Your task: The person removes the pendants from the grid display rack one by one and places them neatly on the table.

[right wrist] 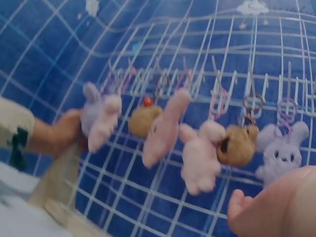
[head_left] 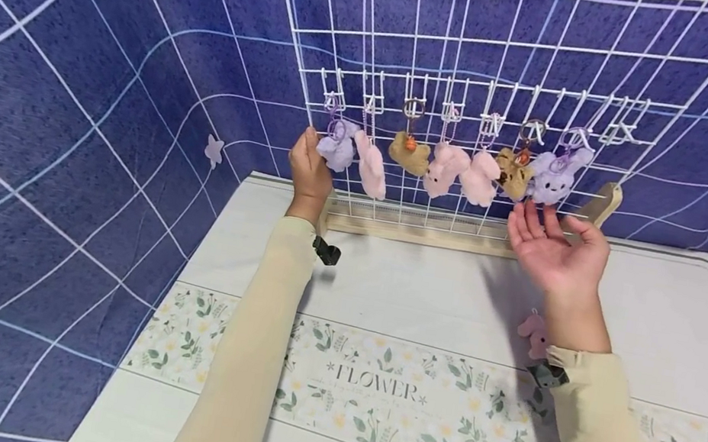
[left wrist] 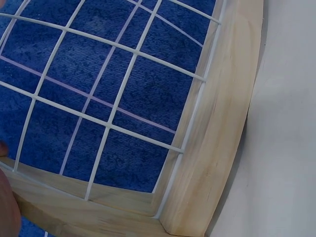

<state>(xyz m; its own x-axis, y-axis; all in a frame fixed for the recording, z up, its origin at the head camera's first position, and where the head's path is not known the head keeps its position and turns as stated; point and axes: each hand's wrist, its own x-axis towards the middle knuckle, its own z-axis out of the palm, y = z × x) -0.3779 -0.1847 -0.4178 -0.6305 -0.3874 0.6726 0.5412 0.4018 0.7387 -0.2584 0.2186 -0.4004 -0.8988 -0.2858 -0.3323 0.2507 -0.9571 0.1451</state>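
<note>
My left hand (head_left: 311, 168) grips the wooden side post of the wire grid rack (head_left: 394, 231) at its left end. In the left wrist view, part of the hand (left wrist: 7, 210) shows around the wooden side piece (left wrist: 54, 212). My right hand (head_left: 561, 250) is palm up with spread fingers, fingertips right at the underside of a lavender bunny plush keychain (head_left: 551, 179) on the rightmost occupied hook. Beside it hang a brown plush keychain (head_left: 512, 175), pink bunny keychains (right wrist: 201, 158) and another brown one (head_left: 409, 154). Another lavender plush (head_left: 336, 147) hangs close to my left hand.
A bare white hook (head_left: 621, 132) sits at the grid's right end. On the white table mat (head_left: 413, 284), a pink plush keychain (head_left: 534, 334) lies beside my right wrist. A blue patterned cloth (head_left: 102, 96) hangs behind and at the left.
</note>
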